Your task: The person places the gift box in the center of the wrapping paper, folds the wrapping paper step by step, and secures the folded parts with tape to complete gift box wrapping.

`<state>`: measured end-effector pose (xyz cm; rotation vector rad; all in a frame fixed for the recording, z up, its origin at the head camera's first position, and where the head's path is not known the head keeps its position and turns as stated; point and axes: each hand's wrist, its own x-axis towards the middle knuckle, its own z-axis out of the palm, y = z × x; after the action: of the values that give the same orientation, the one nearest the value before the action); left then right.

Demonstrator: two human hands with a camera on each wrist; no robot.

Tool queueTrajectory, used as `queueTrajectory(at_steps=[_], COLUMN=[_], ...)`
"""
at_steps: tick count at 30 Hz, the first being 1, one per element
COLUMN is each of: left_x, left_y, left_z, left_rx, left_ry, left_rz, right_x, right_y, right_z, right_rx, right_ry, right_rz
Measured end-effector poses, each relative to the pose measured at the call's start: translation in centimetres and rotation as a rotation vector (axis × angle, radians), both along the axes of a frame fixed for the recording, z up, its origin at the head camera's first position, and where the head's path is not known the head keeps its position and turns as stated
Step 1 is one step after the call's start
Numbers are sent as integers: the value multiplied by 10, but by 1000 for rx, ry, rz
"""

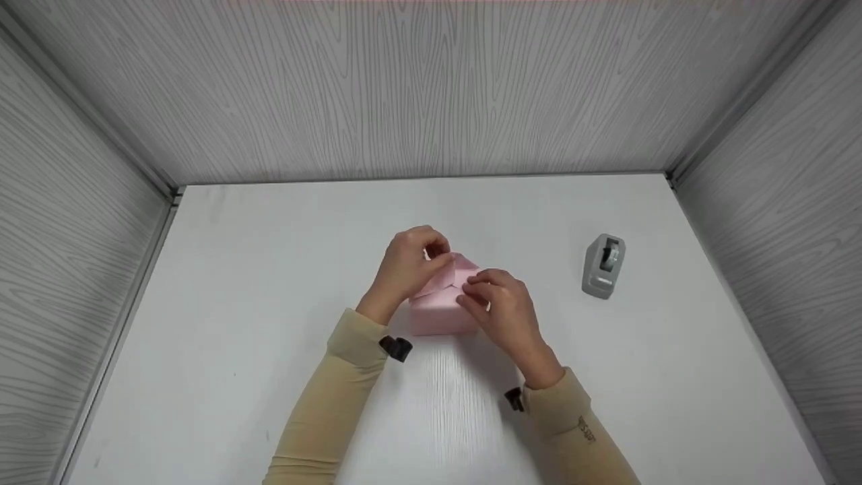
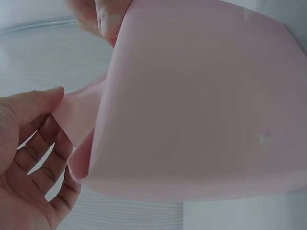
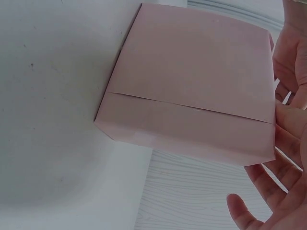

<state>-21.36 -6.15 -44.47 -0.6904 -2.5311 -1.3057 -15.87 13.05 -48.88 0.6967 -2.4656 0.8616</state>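
A box wrapped in pink paper stands near the middle of the table, its far end having folded paper flaps. With thumb and fingers, my left hand pinches a raised pink flap, clearly seen in the left wrist view. My right hand is at the box's right upper edge, thumb and fingertips pinching the paper there. In the right wrist view, a straight seam crosses a broad side of the box, while one finger of the right hand sticks out free of it.
A grey tape dispenser stands on the white table, to the right of the box. Wood-grain panels rise along the back and both sides. Each wrist wears a small black camera mount by the sleeve cuff.
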Motion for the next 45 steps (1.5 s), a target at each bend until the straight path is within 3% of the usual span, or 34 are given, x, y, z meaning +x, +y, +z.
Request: queueTrajectory(at_steps=[8, 13, 21, 27, 34, 45], left_x=[-2, 5, 43, 68, 79, 76], left_y=[1, -4, -18, -20, -14, -4], left_z=[-3, -7, -34, -53, -61, -61], left_rx=[6, -4, -169, -284, -428, -529], left_ry=[23, 54, 327, 434, 387, 332], left_rz=[28, 89, 167, 159, 126, 141], right_x=[-1, -1, -1, -1, 0, -1], right_y=[-1, -1, 0, 0, -1, -1], right_z=[1, 0, 0, 0, -2, -6], right_rx=[0, -11, -15, -17, -17, -11], right_ry=[-2, -1, 13, 10, -5, 1], right_rz=[-8, -5, -6, -16, -29, -31])
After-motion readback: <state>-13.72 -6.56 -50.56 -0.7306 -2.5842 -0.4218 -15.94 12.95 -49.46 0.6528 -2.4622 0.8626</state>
